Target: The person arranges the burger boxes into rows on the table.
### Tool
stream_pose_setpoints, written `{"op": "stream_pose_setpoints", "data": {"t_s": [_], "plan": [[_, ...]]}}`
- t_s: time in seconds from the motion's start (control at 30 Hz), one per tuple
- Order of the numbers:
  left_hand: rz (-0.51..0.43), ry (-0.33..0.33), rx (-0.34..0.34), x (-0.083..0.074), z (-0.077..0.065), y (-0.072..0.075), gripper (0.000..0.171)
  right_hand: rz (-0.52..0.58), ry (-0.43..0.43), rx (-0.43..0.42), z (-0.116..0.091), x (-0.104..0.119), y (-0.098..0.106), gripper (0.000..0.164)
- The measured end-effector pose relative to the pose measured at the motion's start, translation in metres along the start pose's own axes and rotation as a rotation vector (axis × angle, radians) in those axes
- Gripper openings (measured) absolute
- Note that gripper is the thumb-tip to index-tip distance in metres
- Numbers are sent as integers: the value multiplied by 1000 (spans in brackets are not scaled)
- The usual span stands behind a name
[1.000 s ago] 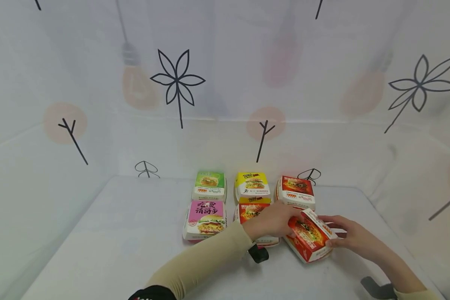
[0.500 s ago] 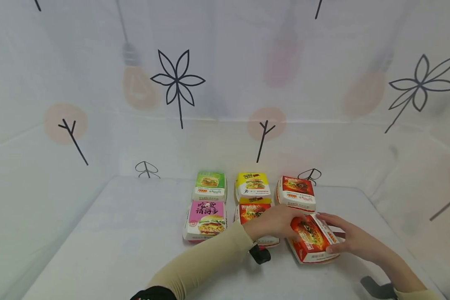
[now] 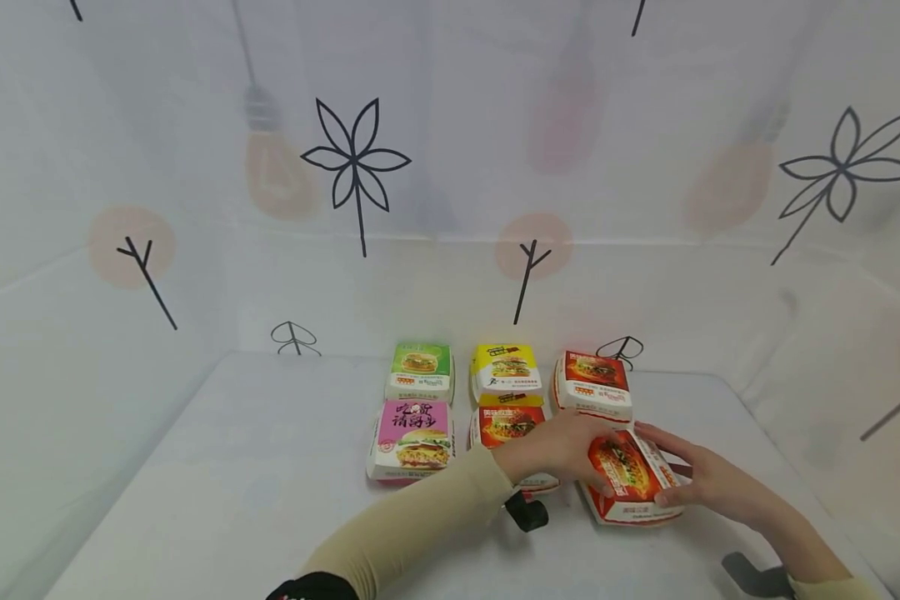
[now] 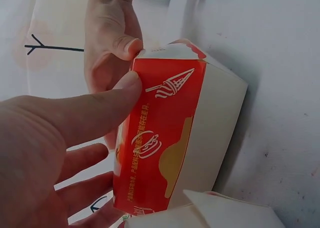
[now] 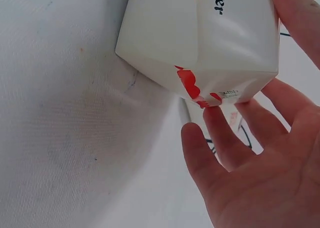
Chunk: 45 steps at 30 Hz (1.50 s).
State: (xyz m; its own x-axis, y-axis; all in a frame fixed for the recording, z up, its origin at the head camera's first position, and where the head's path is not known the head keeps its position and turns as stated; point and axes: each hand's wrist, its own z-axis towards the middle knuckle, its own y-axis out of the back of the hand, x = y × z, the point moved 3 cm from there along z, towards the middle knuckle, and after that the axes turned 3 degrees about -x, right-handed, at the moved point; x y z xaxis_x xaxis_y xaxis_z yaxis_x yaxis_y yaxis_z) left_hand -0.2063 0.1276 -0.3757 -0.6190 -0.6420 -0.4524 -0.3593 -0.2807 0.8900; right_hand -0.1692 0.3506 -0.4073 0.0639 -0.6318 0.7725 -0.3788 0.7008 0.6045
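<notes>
A red and white burger box (image 3: 632, 479) rests on the white table at the front right of a group of boxes, between both hands. My left hand (image 3: 558, 452) holds its left side; in the left wrist view the thumb (image 4: 127, 83) lies against the red side panel (image 4: 162, 128). On the opposite side my right hand (image 3: 716, 482) grips the box, thumb near the front corner and fingers toward the back. The right wrist view shows several fingertips touching the white side (image 5: 235, 48). Behind it stands another red burger box (image 3: 594, 383).
Left of the hands are a green box (image 3: 419, 367), a yellow box (image 3: 506, 371), a purple box (image 3: 412, 437) and a red box (image 3: 506, 422) partly covered by my left arm. The white table (image 3: 217, 492) meets a patterned cloth backdrop (image 3: 450, 283) just behind the boxes.
The burger box between my hands has turned from a slanted, tilted position to lie flatter and straighter, in line with the box behind. Both hands have shifted only slightly with it.
</notes>
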Motion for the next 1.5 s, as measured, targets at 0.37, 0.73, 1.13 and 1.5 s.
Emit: {"op": "stream_pose_setpoints", "data": {"t_s": [0.37,0.73,1.13,1.5], "plan": [[47,35,-85,-4,0,-1,67,44,-65,-35,-8,-7,9,75],[-34,103,-116,-1,-4,1,67,50,-79,-91,-8,-6,13,74],[-5,100,-62,-3,-5,-3,78,13,-105,-117,-9,-11,12,71],[17,96,-93,-4,-3,-3,74,-50,-57,-140,-13,-15,19,57]]}}
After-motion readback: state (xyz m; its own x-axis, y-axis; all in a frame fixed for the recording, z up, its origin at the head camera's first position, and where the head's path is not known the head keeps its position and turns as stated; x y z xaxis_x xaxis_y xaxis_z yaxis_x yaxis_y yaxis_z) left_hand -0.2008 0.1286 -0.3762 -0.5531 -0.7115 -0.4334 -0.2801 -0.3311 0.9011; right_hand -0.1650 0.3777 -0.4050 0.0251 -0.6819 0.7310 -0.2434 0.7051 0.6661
